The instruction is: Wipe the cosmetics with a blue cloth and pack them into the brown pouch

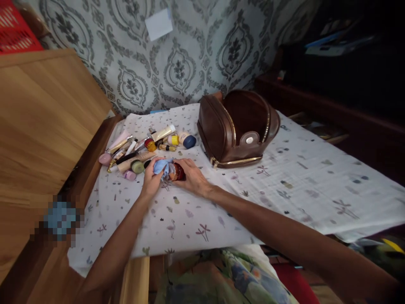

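My left hand [151, 179] is closed round a light blue cloth [162, 165] and presses it against a small dark red bottle [177, 172]. My right hand [192, 177] grips that bottle from the right, just above the printed white tablecloth [284, 185]. Behind my hands lies a heap of cosmetics [145, 147]: tubes, small jars, pencils and little bottles. An open brown leather cosmetic bag [237, 128] with gold zips stands to the right of the heap.
A wooden cabinet [41, 126] rises at the left, close to the table edge. Patterned wallpaper [177, 63] backs the table. Dark wooden shelving [332, 97] with papers stands at the right. My lap in floral fabric [221, 278] is below.
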{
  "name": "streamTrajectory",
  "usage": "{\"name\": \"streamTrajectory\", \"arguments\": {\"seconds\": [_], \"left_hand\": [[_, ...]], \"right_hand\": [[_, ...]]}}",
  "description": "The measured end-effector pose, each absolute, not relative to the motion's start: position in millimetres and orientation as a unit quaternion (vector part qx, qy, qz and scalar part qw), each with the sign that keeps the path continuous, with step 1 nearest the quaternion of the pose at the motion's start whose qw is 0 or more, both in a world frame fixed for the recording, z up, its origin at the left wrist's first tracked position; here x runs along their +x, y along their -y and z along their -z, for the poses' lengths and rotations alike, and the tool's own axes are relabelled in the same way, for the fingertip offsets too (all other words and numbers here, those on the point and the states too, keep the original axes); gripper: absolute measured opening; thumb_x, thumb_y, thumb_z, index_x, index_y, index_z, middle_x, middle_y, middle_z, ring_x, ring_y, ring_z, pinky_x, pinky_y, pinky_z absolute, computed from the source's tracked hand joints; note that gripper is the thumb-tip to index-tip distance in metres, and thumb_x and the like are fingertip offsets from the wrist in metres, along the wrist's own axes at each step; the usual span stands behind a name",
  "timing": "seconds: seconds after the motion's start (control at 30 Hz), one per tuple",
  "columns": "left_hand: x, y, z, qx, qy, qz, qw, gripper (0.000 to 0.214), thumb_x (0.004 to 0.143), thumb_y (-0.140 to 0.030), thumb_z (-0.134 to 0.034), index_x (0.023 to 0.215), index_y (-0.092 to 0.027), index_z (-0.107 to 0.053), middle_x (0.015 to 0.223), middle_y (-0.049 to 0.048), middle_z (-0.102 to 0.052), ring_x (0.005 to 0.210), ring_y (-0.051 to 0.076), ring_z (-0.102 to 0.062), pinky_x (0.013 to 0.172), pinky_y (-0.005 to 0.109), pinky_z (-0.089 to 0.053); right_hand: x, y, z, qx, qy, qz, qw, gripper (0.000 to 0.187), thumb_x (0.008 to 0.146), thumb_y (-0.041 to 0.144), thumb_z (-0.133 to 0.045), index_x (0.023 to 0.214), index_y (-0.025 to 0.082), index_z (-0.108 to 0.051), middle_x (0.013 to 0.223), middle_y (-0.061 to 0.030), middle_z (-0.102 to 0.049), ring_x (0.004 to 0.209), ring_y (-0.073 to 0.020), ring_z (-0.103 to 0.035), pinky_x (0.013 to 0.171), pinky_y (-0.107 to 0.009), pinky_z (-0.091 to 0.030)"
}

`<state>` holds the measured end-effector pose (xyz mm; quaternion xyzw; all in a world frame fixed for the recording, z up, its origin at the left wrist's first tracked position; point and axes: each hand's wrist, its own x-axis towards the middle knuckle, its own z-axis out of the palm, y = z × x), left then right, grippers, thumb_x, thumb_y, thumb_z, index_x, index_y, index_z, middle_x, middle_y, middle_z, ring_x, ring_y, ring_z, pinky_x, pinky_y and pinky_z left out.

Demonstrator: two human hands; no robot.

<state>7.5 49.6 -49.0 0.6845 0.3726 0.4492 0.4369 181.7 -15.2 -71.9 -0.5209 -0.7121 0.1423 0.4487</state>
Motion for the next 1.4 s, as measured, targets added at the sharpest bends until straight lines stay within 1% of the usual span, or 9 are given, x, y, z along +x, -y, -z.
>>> {"name": "streamTrajectory", "arguments": {"seconds": [0.23, 0.43, 0.63, 0.8, 0.9, 1.07, 1.2, 1.3, 1.4], "left_hand": [[5, -50, 50, 0.682, -0.350, -0.427, 0.480, 0.035, 0.076, -0.016, -0.067, 0.110, -0.024, -0.070, 0.111, 0.0028, -0.070, 0.100, 0.017, -0.065, 0.090, 0.027, -0.049], [7, -42, 41, 0.661, -0.325, -0.439, 0.515, 0.033, 0.082, -0.030, -0.072, 0.115, -0.025, -0.070, 0.119, 0.0050, -0.070, 0.112, 0.022, -0.064, 0.100, 0.034, -0.049], [9, -37, 48, 0.661, -0.322, -0.416, 0.534, 0.040, 0.078, -0.042, -0.078, 0.114, -0.026, -0.070, 0.115, 0.0052, -0.072, 0.122, 0.026, -0.061, 0.107, 0.041, -0.046], [7, -40, 51, 0.663, -0.325, -0.412, 0.534, 0.044, 0.075, -0.048, -0.080, 0.112, -0.025, -0.073, 0.115, 0.0056, -0.073, 0.110, 0.025, -0.066, 0.100, 0.039, -0.050], [7, -42, 46, 0.656, -0.334, -0.426, 0.527, 0.046, 0.070, -0.049, -0.083, 0.108, -0.024, -0.075, 0.106, 0.0042, -0.076, 0.101, 0.025, -0.068, 0.094, 0.038, -0.053], [8, -43, 42, 0.623, -0.347, -0.441, 0.545, 0.040, 0.065, -0.053, -0.085, 0.088, -0.020, -0.079, 0.086, 0.0032, -0.077, 0.080, 0.022, -0.068, 0.077, 0.033, -0.054], [9, -47, 48, 0.545, -0.380, -0.474, 0.578, 0.039, 0.055, -0.049, -0.091, 0.073, -0.017, -0.077, 0.074, 0.0009, -0.074, 0.071, 0.017, -0.064, 0.069, 0.027, -0.051], [10, -49, 53, 0.505, -0.392, -0.491, 0.592, 0.045, 0.051, -0.049, -0.093, 0.076, -0.015, -0.076, 0.074, 0.0011, -0.073, 0.070, 0.015, -0.064, 0.068, 0.025, -0.049], [12, -47, 52, 0.475, -0.402, -0.487, 0.613, 0.050, 0.054, -0.052, -0.091, 0.083, -0.014, -0.075, 0.079, 0.0030, -0.073, 0.072, 0.015, -0.066, 0.069, 0.026, -0.052]], "right_hand": [[185, 11, 72, -0.548, 0.658, -0.159, 0.491, 0.058, 0.065, 0.035, -0.086, 0.116, 0.019, -0.063, 0.107, -0.0105, -0.062, 0.102, -0.0298, -0.057, 0.093, -0.049, -0.049], [184, 11, 68, -0.525, 0.548, -0.310, 0.572, 0.052, 0.066, 0.048, -0.084, 0.105, 0.019, -0.065, 0.096, -0.0059, -0.065, 0.087, -0.0231, -0.061, 0.082, -0.041, -0.053], [181, 13, 65, -0.451, 0.474, -0.453, 0.605, 0.056, 0.065, 0.054, -0.084, 0.104, 0.019, -0.063, 0.094, -0.0050, -0.069, 0.083, -0.0207, -0.064, 0.080, -0.037, -0.054], [182, 15, 65, -0.436, 0.469, -0.489, 0.592, 0.076, 0.061, 0.048, -0.089, 0.127, 0.024, -0.058, 0.118, -0.0086, -0.069, 0.100, -0.0251, -0.068, 0.095, -0.045, -0.055], [182, 16, 64, -0.430, 0.467, -0.505, 0.585, 0.081, 0.060, 0.046, -0.090, 0.131, 0.026, -0.057, 0.126, -0.0093, -0.067, 0.105, -0.0268, -0.069, 0.100, -0.048, -0.054], [180, 19, 62, -0.424, 0.467, -0.525, 0.572, 0.075, 0.061, 0.043, -0.090, 0.128, 0.028, -0.059, 0.122, -0.0067, -0.070, 0.107, -0.0264, -0.069, 0.100, -0.047, -0.055], [180, 21, 60, -0.416, 0.464, -0.531, 0.573, 0.069, 0.059, 0.038, -0.092, 0.121, 0.028, -0.063, 0.119, -0.0040, -0.071, 0.109, -0.0243, -0.069, 0.103, -0.045, -0.052], [179, 22, 57, -0.391, 0.465, -0.544, 0.578, 0.067, 0.057, 0.035, -0.093, 0.118, 0.029, -0.066, 0.121, -0.0024, -0.071, 0.111, -0.0230, -0.067, 0.103, -0.042, -0.052], [179, 23, 56, -0.377, 0.465, -0.542, 0.590, 0.067, 0.057, 0.036, -0.094, 0.118, 0.030, -0.067, 0.123, -0.0016, -0.070, 0.114, -0.0237, -0.066, 0.103, -0.042, -0.052]]}}
